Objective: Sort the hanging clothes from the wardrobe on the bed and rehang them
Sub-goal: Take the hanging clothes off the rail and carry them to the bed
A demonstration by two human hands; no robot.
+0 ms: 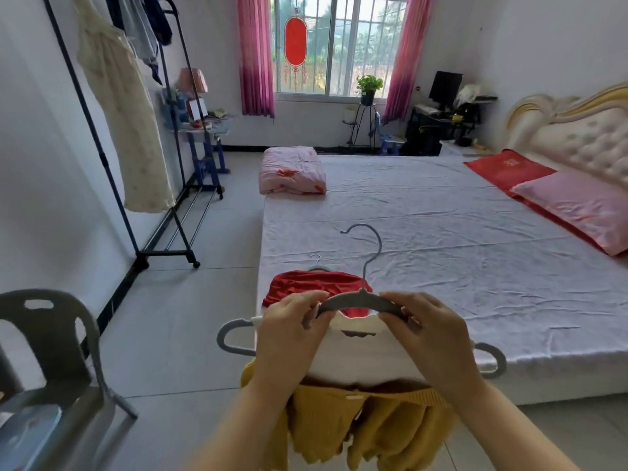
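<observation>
I hold a grey hanger over the bed's near corner, hook pointing up. My left hand pinches its left shoulder and my right hand pinches its right shoulder. Under it lies a white garment on another grey hanger whose ends stick out both sides. A mustard knitted garment hangs off the bed edge below my wrists. A red garment on a hanger lies just beyond on the bed sheet.
A dark clothes rack stands at the left wall with a cream dress and dark clothes hanging. A grey plastic chair is at the near left. A folded pink quilt and pillows lie on the bed.
</observation>
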